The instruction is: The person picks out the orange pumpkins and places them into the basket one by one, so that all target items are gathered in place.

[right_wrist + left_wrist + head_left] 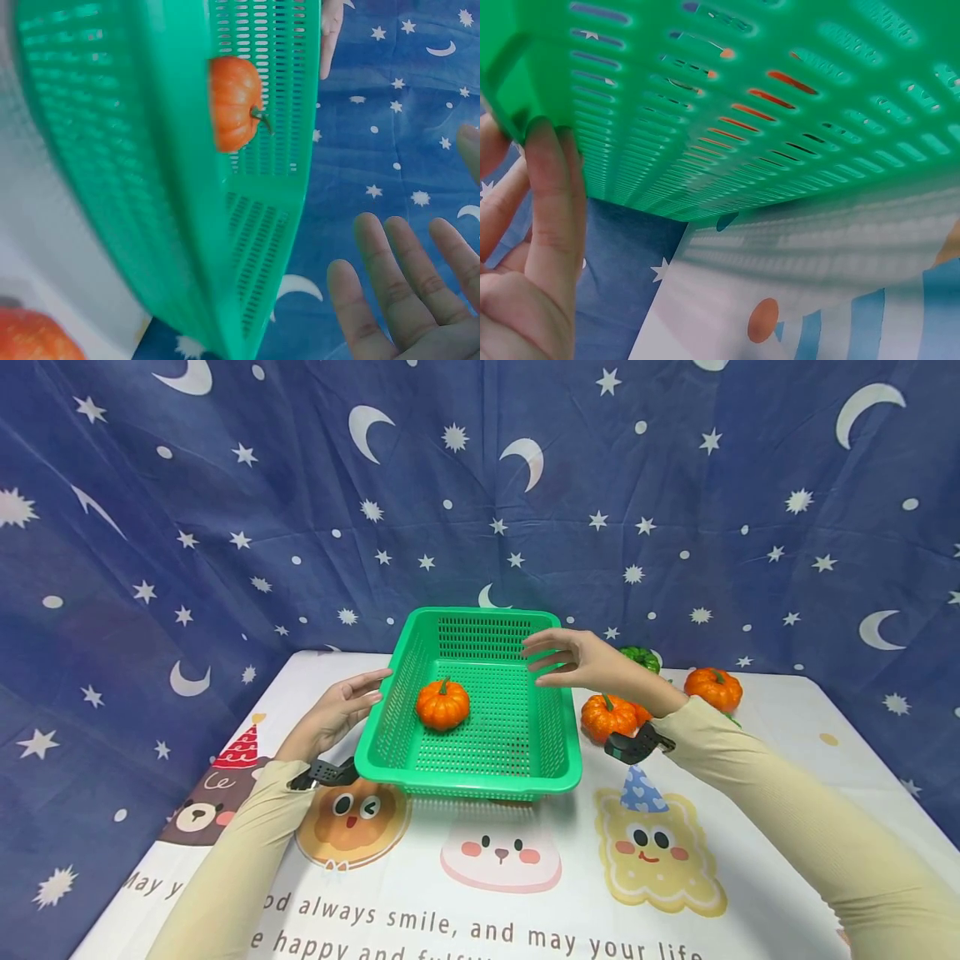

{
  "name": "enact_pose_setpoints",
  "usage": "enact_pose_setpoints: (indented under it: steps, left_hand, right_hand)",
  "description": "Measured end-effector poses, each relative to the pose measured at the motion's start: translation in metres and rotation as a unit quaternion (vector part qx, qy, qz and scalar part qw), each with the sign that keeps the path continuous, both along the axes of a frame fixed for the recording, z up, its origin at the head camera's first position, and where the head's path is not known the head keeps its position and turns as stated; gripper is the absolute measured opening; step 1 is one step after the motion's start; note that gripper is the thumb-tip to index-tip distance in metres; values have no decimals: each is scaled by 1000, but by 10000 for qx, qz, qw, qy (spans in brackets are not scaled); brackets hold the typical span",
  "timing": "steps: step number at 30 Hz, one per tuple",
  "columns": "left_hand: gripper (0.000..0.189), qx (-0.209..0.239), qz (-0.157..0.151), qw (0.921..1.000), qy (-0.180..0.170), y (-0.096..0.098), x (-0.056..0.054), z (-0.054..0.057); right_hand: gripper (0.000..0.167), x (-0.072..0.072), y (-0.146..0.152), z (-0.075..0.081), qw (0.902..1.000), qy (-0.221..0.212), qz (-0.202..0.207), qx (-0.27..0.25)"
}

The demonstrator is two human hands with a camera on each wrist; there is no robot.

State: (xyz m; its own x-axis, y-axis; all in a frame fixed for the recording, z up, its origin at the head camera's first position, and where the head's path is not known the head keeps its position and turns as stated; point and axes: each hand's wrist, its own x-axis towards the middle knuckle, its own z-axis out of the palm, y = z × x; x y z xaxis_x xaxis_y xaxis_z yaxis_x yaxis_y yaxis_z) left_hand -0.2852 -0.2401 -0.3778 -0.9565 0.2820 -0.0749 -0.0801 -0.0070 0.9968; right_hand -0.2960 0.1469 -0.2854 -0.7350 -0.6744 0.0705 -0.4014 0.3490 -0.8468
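A green plastic basket (pixel 480 783) with slotted walls stands in the middle, and a small orange pumpkin (pixel 442 705) lies inside it. My left hand (pixel 333 714) is at the basket's left side, its fairly straight fingers touching the rim. In the left wrist view, fingertips (pixel 544 135) reach up under the rim's lip beside the slotted wall. Above the right rim is my right hand (pixel 573 658), fingers spread and slightly bent, holding nothing. The right wrist view shows this hand's fingers (pixel 397 292) apart from the basket wall.
Right of the basket, another orange pumpkin (pixel 608 718), a green pumpkin (pixel 640 659) and a farther orange pumpkin (pixel 713 690) stand on the table. A white cartoon-printed cloth (pixel 502 910) covers the table. Behind hangs a blue star-and-moon curtain (pixel 465 477).
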Motion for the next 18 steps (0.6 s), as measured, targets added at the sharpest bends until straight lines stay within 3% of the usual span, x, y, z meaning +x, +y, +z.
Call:
enact_pose_setpoints:
  steps: [12,18]
  left_hand:
    - [57,-78,-13,10000,15,0,0,-1]
    - [57,-122,16,9999,29,0,1,0]
  right_hand:
    - [56,17,51,-19,9975,545,-385,211]
    - [57,23,70,-29,9964,545,-635,143]
